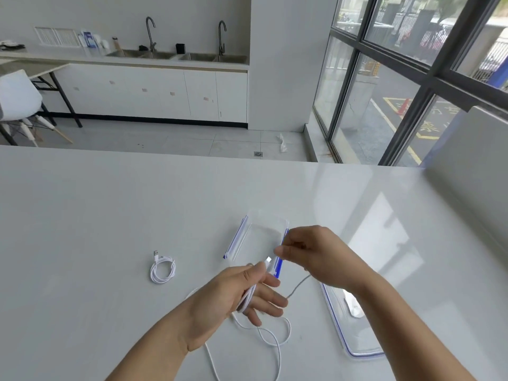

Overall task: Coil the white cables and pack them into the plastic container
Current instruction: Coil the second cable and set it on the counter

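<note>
My left hand (242, 292) holds a few loops of a white cable (270, 336), its USB plug sticking up past my thumb. The loose rest of this cable trails over the white table toward me. My right hand (310, 254) pinches a strand of the same cable just right of the plug, in front of the clear plastic container (255, 237) with blue clips, which stands open. A second white cable (162, 269) lies coiled on the table to the left. The container's clear lid (354, 342) with a blue rim lies at the right, partly under my right forearm.
The white table (110, 215) ends at a far edge with floor beyond. A grey wall panel (472, 166) stands at the right. A sink counter, a chair and large windows are far behind.
</note>
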`<state>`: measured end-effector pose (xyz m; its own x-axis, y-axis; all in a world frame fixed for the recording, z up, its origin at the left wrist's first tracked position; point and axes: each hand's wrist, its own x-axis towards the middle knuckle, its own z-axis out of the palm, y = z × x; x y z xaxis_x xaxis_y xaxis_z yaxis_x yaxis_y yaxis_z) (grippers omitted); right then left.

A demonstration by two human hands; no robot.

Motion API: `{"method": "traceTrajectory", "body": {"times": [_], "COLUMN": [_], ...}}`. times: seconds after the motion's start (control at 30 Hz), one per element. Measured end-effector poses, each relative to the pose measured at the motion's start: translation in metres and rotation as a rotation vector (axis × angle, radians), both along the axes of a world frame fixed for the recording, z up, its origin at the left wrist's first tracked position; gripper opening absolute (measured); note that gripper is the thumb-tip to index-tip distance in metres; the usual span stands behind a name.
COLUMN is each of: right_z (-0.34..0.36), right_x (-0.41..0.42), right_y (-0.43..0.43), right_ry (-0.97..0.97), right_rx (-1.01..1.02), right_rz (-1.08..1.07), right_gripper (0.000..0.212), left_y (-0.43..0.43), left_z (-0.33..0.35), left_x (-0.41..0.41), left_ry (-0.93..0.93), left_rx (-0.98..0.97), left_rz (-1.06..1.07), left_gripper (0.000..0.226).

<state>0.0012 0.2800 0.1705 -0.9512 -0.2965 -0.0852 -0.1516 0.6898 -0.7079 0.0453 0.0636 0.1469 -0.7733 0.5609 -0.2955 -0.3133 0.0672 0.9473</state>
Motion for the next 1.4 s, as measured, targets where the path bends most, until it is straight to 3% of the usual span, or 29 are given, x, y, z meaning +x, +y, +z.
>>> {"method": "traceTrajectory", "body": {"times": [0.13, 0.23, 0.4, 0.53, 0.63, 0.83, 0.9, 1.0, 1.1, 1.27, 1.4], "right_z": [0.016, 0.019, 0.001, -0.023, -0.035, -0.058, -0.067, -0.072, -0.065, -0.033, 0.009], "right_x": [0.017, 0.034, 0.067, 0.080, 0.087, 0.074, 0.068, 0.054, 0.034, 0.003, -0.010], "right_y": [-0.019, -0.033, -0.064, -0.072, -0.069, -0.043, -0.032, -0.010, 0.015, 0.034, 0.016], "right_ry": [0.003, 0.001, 0.288, 0.376, 0.330, 0.010, -0.082, -0.152, -0.187, -0.059, 0.066], "right_rx": [-0.182, -0.331, -0.155, -0.130, -0.164, -0.499, -0.508, -0.375, -0.119, 0.197, 0.262], "right_rz": [-0.143, -0.169, -0.078, -0.115, -0.107, -0.087, -0.033, 0.022, 0.059, 0.058, 0.047], "right_gripper": [0.029, 0.022, 0.009, 0.011, 0.013, 0.020, 0.021, 0.021, 0.023, 0.043, 0.048], "left_y": [0.006, 0.011, 0.017, 0.017, 0.012, 0.004, 0.001, -0.005, -0.009, -0.006, 0.006], "left_z": [-0.004, -0.003, -0.004, 0.006, 0.008, 0.011, 0.013, 0.017, 0.018, 0.017, 0.012], "left_x": [-0.003, -0.004, -0.006, -0.008, -0.011, -0.004, -0.004, -0.006, -0.006, -0.002, 0.001], "left_ry": [0.080, 0.075, -0.081, -0.145, -0.196, -0.268, -0.279, -0.286, -0.284, -0.182, -0.072], "left_rx": [-0.010, 0.132, 0.405, 0.619, 0.787, 0.993, 1.011, 0.966, 0.863, 0.333, -0.098], "left_rz": [0.151, 0.263, 0.393, 0.442, 0.431, 0.233, 0.180, 0.081, -0.044, -0.194, -0.287], "left_gripper": [0.060, 0.067, 0.084, 0.075, 0.069, 0.093, 0.096, 0.098, 0.100, 0.112, 0.110]}}
